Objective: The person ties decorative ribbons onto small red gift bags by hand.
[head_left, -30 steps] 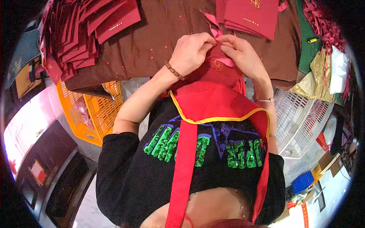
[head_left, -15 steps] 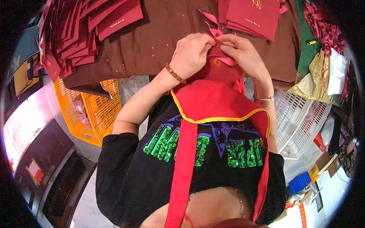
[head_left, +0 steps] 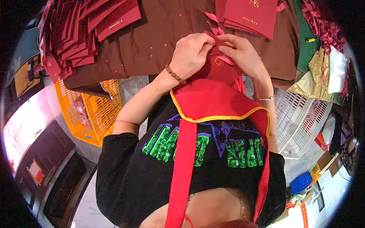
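Note:
Over the near edge of the table, my left hand (head_left: 191, 52) and my right hand (head_left: 244, 56) work close together with bent, pinching fingertips. Between them is a pinkish-red satin ribbon (head_left: 227, 59), its loose ends (head_left: 215, 23) sticking up beyond my fingers. The ribbon lies at the top of a dark red paper piece with a gold emblem (head_left: 218, 64), perhaps a small bag or folder. Its lower part blends into my red apron (head_left: 216, 99) with yellow trim. My fingers cover the spot where ribbon and paper meet.
Dark red folded paper pieces are piled at the left (head_left: 72, 41) and stacked at the right (head_left: 251, 19) of the brown tablecloth (head_left: 167, 22). Loose ribbons (head_left: 330, 26) lie far right. A yellow crate (head_left: 89, 114) and a white crate (head_left: 300, 121) stand below the table edge.
Both hands keep nearly the same place and pinch. The ribbon loop between them looks narrower than before. The whole view has shifted very slightly.

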The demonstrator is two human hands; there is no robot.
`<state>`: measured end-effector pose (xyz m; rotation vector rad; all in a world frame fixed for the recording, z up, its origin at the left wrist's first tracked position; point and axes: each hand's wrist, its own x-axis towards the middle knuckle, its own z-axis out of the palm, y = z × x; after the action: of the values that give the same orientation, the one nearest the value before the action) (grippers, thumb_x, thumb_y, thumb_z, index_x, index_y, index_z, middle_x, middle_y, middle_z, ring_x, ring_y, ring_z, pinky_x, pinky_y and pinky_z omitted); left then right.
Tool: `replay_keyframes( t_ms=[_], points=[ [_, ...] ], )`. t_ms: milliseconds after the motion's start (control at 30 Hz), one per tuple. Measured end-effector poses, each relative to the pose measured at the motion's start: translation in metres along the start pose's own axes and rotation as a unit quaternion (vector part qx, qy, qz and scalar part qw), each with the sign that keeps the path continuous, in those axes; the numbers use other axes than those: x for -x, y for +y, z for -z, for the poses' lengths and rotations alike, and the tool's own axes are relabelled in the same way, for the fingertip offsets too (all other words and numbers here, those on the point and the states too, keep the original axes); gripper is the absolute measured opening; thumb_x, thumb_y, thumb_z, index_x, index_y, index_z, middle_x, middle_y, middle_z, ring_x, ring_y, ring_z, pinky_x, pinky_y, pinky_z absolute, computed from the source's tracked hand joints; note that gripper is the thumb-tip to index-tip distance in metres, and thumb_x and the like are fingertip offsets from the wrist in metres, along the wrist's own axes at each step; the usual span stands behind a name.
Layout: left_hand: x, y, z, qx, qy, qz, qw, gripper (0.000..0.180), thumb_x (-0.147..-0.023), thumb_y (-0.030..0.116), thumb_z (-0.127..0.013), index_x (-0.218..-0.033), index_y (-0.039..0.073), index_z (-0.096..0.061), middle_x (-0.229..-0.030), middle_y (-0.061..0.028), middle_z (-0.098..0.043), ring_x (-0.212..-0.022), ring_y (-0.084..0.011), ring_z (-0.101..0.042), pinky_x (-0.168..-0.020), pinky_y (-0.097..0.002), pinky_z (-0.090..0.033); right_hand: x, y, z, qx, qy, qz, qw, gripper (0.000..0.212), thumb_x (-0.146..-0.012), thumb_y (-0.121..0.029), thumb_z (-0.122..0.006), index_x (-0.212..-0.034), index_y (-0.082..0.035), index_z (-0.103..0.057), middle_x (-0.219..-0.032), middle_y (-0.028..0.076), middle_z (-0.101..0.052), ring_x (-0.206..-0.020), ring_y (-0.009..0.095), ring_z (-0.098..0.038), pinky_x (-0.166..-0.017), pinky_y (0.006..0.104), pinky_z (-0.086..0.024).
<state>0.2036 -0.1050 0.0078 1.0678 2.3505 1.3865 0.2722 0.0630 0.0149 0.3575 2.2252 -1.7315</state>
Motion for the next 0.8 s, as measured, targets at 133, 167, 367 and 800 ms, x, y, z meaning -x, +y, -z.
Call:
replay_keyframes(
  t_ms=[133, 167, 367, 800],
  points=[
    [-0.004, 0.003, 0.0, 0.011, 0.005, 0.024, 1.0, 0.008, -0.077, 0.007, -0.056, -0.083, 0.003, -0.06, -0.079, -0.0152, -0.062, -0.077, -0.0326, -0.06, -0.067, -0.0407, -0.048, -0.003, 0.0, 0.003, 0.004, -0.004, -0.02, 1.0, 0.033, -0.085, -0.011, -0.056, -0.114, 0.003, -0.053, -0.097, 0.004, -0.06, -0.087, 0.008, -0.053, -0.078, 0.0224, -0.043],
    [-0.007, 0.001, 0.0, 0.021, -0.001, 0.042, 0.999, 0.008, -0.077, 0.007, -0.056, -0.083, 0.002, -0.06, -0.079, -0.0156, -0.063, -0.076, -0.0327, -0.061, -0.066, -0.0408, -0.048, -0.006, 0.001, 0.004, 0.001, -0.008, -0.025, 1.0, 0.033, -0.084, -0.011, -0.056, -0.114, 0.003, -0.054, -0.097, 0.005, -0.06, -0.088, 0.009, -0.053, -0.079, 0.0226, -0.043],
    [-0.036, 0.002, 0.0, -0.013, -0.03, -0.023, 0.999, 0.012, -0.079, 0.008, -0.052, -0.086, 0.003, -0.06, -0.078, -0.0168, -0.062, -0.076, -0.0351, -0.06, -0.065, -0.0415, -0.048, -0.009, -0.006, 0.014, -0.025, 0.06, 0.016, 0.998, 0.031, -0.083, -0.01, -0.056, -0.11, 0.004, -0.055, -0.095, 0.007, -0.063, -0.085, 0.011, -0.056, -0.075, 0.0256, -0.046],
    [-0.006, -0.011, 0.016, -0.049, -0.03, -0.038, 0.998, 0.003, -0.077, 0.002, -0.055, -0.078, 0.003, -0.057, -0.074, -0.0161, -0.059, -0.073, -0.0338, -0.058, -0.065, -0.0415, -0.046, -0.024, -0.002, -0.017, 0.149, 0.023, 0.059, 0.987, 0.027, -0.081, -0.018, -0.053, -0.103, -0.005, -0.061, -0.096, 0.015, -0.064, -0.092, 0.031, -0.06, -0.081, 0.0392, -0.047]
  ],
)
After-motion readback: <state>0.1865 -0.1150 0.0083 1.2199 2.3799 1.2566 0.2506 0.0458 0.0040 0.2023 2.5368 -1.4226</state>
